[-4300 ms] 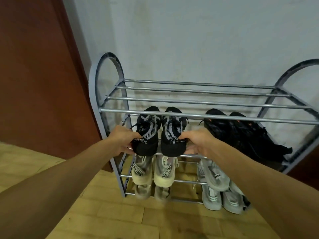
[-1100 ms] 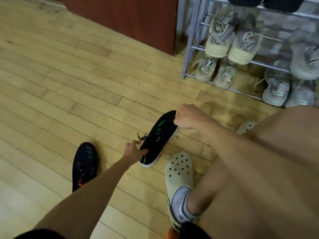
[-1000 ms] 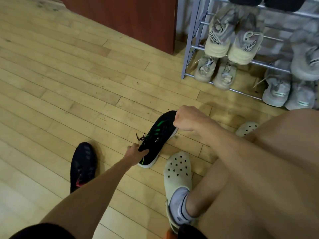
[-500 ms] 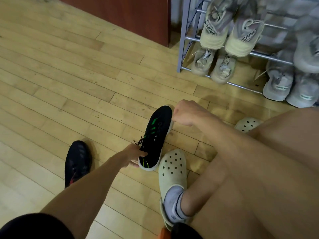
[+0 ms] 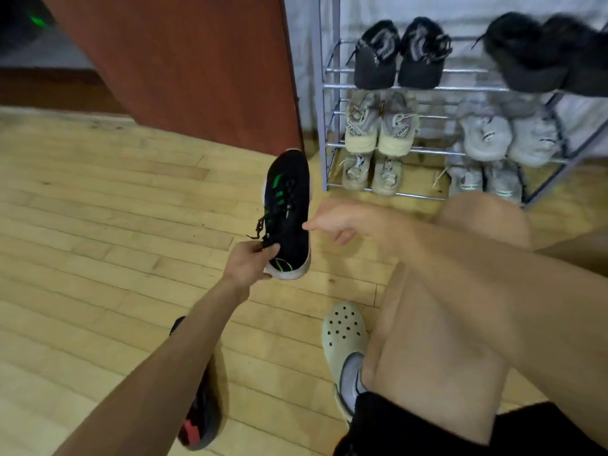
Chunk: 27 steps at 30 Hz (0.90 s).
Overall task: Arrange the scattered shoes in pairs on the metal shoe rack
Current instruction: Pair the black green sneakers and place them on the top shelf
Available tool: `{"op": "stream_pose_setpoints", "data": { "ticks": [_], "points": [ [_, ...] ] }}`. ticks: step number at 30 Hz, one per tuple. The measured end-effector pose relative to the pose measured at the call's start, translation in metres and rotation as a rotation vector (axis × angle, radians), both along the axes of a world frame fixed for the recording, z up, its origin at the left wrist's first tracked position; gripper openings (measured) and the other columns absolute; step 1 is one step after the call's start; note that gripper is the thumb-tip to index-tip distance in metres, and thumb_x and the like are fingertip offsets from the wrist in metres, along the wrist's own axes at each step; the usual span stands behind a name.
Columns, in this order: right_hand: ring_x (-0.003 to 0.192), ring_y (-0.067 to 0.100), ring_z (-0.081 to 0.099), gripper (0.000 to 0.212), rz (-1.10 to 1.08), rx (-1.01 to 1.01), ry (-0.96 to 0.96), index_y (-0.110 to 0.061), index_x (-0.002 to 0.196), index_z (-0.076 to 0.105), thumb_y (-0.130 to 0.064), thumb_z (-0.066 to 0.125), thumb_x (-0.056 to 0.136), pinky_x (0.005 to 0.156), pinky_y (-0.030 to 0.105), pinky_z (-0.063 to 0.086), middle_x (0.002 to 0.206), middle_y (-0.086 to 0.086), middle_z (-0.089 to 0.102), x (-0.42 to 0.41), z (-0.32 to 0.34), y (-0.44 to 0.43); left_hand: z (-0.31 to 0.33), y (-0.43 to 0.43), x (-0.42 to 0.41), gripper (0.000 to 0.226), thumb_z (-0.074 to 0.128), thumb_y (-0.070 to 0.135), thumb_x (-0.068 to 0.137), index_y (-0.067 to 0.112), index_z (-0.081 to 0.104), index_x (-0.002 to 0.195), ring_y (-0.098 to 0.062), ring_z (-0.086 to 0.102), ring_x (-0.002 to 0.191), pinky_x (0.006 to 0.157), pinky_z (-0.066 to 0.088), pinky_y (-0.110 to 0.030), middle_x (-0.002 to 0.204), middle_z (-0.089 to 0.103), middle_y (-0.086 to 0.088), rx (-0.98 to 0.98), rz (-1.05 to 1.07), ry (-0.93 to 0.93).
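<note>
One black shoe is off the rack, out over the wooden floor just left of the rack's near post, its toe pointing away toward the foot of a brown panel. It has a knit black upper with green stripes along its side, loose black laces spilling out at the left, a green mark at the heel and a white sole rim. The left hand grips it at the heel, thumb on top by the laces and fingers curled under the sole. The right hand is blurred, its fingers loosely extended and holding nothing, the forefinger tip at the shoe's right side; whether it touches I cannot tell. On the rack stand a black pair and a second black pair, with a beige pair and a grey pair one tier below. A dark shoe with red on it lies on the floor, partly hidden under the left forearm. A pale clog is on the person's foot.
</note>
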State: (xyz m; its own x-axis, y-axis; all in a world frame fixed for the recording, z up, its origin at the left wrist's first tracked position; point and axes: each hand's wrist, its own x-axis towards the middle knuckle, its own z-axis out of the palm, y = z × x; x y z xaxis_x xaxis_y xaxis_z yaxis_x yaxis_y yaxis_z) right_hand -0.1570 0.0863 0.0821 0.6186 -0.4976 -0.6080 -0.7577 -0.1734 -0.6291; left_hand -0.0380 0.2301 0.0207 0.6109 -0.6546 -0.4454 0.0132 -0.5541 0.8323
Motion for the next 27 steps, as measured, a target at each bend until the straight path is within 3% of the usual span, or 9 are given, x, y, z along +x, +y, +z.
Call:
{"op": "stream_pose_setpoints", "data": {
  "ticks": [4, 7, 9, 11, 14, 16, 21, 24, 27],
  "points": [
    [0.103, 0.031, 0.065, 0.051, -0.148, -0.056, -0.17, -0.006, 0.137, 0.046, -0.032, 0.057, 0.095, 0.087, 0.039, 0.058, 0.134, 0.015, 0.055, -0.019, 0.058, -0.006, 0.071, -0.027, -0.016, 0.017, 0.059, 0.019, 0.093, 0.006, 0.065, 0.104, -0.015, 0.059, 0.076, 0.06, 0.05, -0.028, 0.087, 0.066, -0.003, -0.203, -0.058, -0.047],
    [0.081, 0.025, 0.066, 0.03, -0.284, -0.152, -0.32, 0.0, 0.123, 0.058, -0.014, 0.054, 0.097, 0.083, 0.04, 0.059, 0.112, 0.015, 0.065, -0.047, 0.108, -0.022, 0.128, -0.05, -0.037, 0.014, 0.058, 0.018, 0.094, 0.009, 0.065, 0.101, -0.013, 0.058, 0.07, 0.061, 0.051, -0.028, 0.084, 0.065, -0.002, -0.337, -0.131, -0.067],
    [0.071, 0.019, 0.06, 0.027, -0.373, -0.129, -0.433, 0.001, 0.119, 0.061, -0.014, 0.057, 0.096, 0.073, 0.037, 0.061, 0.099, 0.011, 0.064, -0.073, 0.14, -0.033, 0.164, -0.065, -0.052, 0.014, 0.06, 0.019, 0.093, 0.007, 0.066, 0.098, -0.016, 0.057, 0.067, 0.062, 0.053, -0.032, 0.082, 0.064, -0.007, -0.398, -0.177, -0.083],
    [0.076, 0.019, 0.061, 0.025, -0.396, -0.056, -0.542, -0.002, 0.115, 0.063, -0.017, 0.058, 0.096, 0.063, 0.031, 0.058, 0.098, 0.008, 0.064, -0.1, 0.17, -0.045, 0.197, -0.08, -0.067, 0.019, 0.062, 0.02, 0.092, 0.004, 0.068, 0.1, -0.023, 0.06, 0.072, 0.069, 0.058, -0.039, 0.088, 0.066, -0.012, -0.452, -0.223, -0.073],
    [0.083, 0.022, 0.062, 0.021, -0.422, -0.071, -0.649, -0.002, 0.112, 0.064, -0.013, 0.056, 0.096, 0.063, 0.031, 0.058, 0.098, 0.011, 0.065, -0.141, 0.208, -0.06, 0.238, -0.105, -0.096, 0.019, 0.061, 0.022, 0.092, 0.005, 0.067, 0.1, -0.016, 0.062, 0.071, 0.062, 0.058, -0.029, 0.086, 0.068, -0.005, -0.515, -0.295, -0.116],
    [0.083, 0.023, 0.064, 0.024, -0.469, -0.181, -0.696, 0.006, 0.112, 0.063, -0.01, 0.056, 0.096, 0.065, 0.033, 0.06, 0.096, 0.013, 0.067, -0.168, 0.224, -0.069, 0.261, -0.123, -0.122, 0.025, 0.062, 0.024, 0.092, 0.003, 0.066, 0.106, -0.016, 0.062, 0.073, 0.066, 0.055, -0.03, 0.088, 0.068, -0.005, -0.52, -0.346, -0.147],
    [0.081, 0.017, 0.065, 0.021, -0.576, -0.352, -0.74, -0.005, 0.113, 0.068, -0.009, 0.056, 0.095, 0.083, 0.043, 0.059, 0.093, 0.006, 0.069, -0.244, 0.232, -0.094, 0.29, -0.176, -0.191, 0.034, 0.064, 0.036, 0.087, 0.008, 0.066, 0.107, -0.02, 0.066, 0.086, 0.077, 0.054, -0.033, 0.101, 0.073, -0.007, -0.372, -0.491, -0.204],
    [0.083, 0.018, 0.066, 0.023, -0.622, -0.366, -0.742, -0.005, 0.116, 0.065, -0.005, 0.054, 0.095, 0.079, 0.04, 0.061, 0.096, 0.007, 0.07, -0.295, 0.222, -0.105, 0.29, -0.196, -0.236, 0.029, 0.064, 0.036, 0.086, 0.01, 0.067, 0.099, -0.022, 0.068, 0.083, 0.082, 0.057, -0.038, 0.092, 0.073, -0.005, -0.338, -0.576, -0.138],
    [0.082, 0.014, 0.067, 0.024, -0.673, -0.355, -0.709, -0.008, 0.118, 0.064, -0.005, 0.054, 0.096, 0.066, 0.027, 0.06, 0.098, 0.002, 0.07, -0.351, 0.201, -0.109, 0.276, -0.209, -0.28, 0.018, 0.066, 0.024, 0.087, 0.009, 0.067, 0.096, -0.02, 0.066, 0.07, 0.076, 0.061, -0.038, 0.083, 0.071, -0.005, -0.324, -0.666, -0.077]
  ]
}}
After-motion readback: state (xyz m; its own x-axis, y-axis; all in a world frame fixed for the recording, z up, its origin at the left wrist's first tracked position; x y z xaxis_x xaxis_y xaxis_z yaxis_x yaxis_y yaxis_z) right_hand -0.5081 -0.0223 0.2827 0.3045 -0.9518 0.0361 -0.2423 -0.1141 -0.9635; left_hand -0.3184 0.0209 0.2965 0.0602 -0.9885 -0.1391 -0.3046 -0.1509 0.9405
